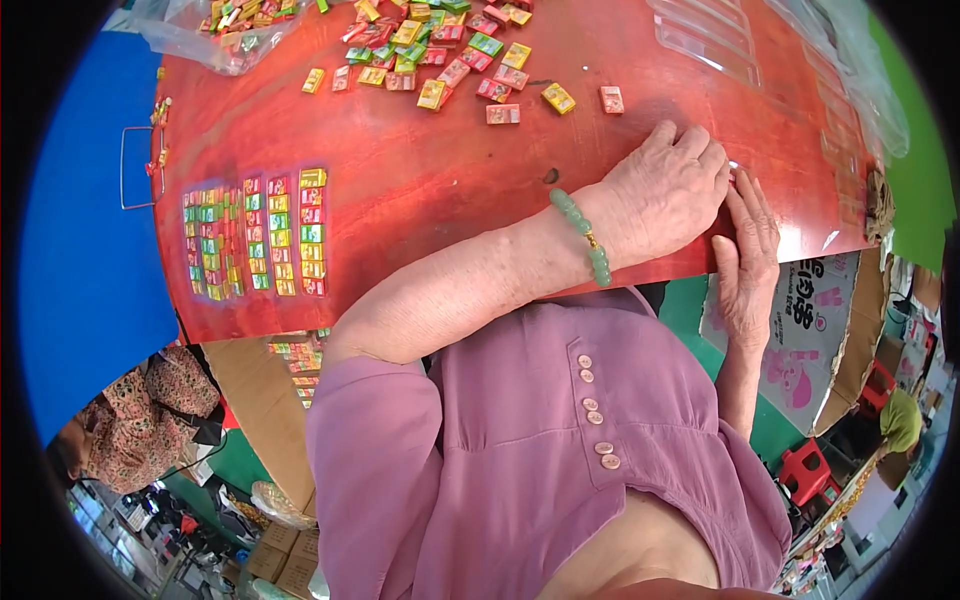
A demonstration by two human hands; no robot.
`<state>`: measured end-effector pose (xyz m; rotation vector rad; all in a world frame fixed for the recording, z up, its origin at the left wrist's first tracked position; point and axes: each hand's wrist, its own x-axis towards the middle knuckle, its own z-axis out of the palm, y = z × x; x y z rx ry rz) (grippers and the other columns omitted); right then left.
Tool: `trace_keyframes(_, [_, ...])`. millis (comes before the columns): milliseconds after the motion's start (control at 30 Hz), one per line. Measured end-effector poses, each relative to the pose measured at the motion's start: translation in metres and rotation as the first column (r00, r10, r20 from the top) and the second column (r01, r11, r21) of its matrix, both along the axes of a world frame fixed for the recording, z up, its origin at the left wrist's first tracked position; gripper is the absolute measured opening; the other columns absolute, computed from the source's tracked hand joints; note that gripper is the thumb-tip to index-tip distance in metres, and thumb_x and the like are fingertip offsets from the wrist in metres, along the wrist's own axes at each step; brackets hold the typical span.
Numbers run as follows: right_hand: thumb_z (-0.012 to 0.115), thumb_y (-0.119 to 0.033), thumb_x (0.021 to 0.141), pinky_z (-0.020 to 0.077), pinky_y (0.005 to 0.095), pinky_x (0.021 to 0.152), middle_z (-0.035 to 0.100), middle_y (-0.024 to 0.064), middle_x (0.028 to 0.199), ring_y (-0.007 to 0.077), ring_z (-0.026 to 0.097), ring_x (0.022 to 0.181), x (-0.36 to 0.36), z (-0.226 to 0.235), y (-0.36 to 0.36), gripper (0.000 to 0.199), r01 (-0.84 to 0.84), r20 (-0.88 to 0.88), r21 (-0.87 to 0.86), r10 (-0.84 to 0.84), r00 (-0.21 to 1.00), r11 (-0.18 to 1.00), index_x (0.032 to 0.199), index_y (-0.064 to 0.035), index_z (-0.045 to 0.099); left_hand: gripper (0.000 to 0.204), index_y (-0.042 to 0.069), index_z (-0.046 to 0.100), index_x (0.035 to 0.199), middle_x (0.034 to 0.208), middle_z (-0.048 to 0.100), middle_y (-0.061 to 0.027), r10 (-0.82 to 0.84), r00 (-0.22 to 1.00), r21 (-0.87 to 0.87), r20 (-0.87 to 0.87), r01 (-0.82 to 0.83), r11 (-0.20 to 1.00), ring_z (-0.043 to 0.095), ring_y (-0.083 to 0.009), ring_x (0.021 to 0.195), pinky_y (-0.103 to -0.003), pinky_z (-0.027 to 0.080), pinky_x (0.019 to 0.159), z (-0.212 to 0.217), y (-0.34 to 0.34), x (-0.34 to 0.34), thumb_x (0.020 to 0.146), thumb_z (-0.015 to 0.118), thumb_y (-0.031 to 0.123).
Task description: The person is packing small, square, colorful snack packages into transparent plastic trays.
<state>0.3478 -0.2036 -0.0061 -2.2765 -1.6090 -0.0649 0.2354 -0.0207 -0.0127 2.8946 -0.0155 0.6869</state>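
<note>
Both of my hands are together at the near right part of the red table [420,190]. My left hand [665,195], with a green bead bracelet [580,232] at its wrist, reaches across with its fingers curled inward. Its thumb and whatever it may pinch are hidden. Close beside it, my right hand [750,250] lies at the table edge, fingers stretched out and thumb apart. A small pale red pack [611,99] lies just beyond the left hand. Farther off is a loose heap of small red, yellow and green packs [455,72].
At the left, similar packs stand in several columns [282,235]. Clear plastic trays [705,40] and a plastic bag [860,70] are at the far right; another bag [235,60] holds packs. Cardboard boxes [255,400] stand below the near edge. Another person's patterned sleeve [150,420] shows at lower left.
</note>
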Motion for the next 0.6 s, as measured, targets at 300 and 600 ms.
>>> trace_keyframes(300, [0.065,-0.005,0.098,0.0525,0.0416,0.099,0.07,0.0212,0.119,0.0338,0.068,0.111,-0.036,0.019,0.032,0.025,-0.047,-0.283,0.276,0.128,0.951,0.96,0.122,0.0034,0.069,0.035,-0.004,0.062,0.118,0.108,0.061,-0.0167,0.312,0.95,-0.114,-0.019,-0.312,0.943,0.059,-0.0321,0.103,-0.046,0.049,0.091,0.043,0.028,-0.096,0.086,0.059,0.011])
trace_keyframes(600, [0.08,-0.004,0.083,0.0514,0.0409,0.089,0.068,0.0133,0.114,0.0323,0.064,0.102,-0.074,0.013,0.094,0.033,-0.406,-0.236,0.26,0.465,0.853,0.876,0.113,0.0002,0.07,0.046,-0.002,0.056,0.14,0.135,0.055,-0.0221,0.798,0.579,0.016,-0.168,-0.808,0.589,0.056,-0.0416,0.113,-0.053,0.047,0.098,0.027,0.021,-0.203,0.096,0.067,0.009])
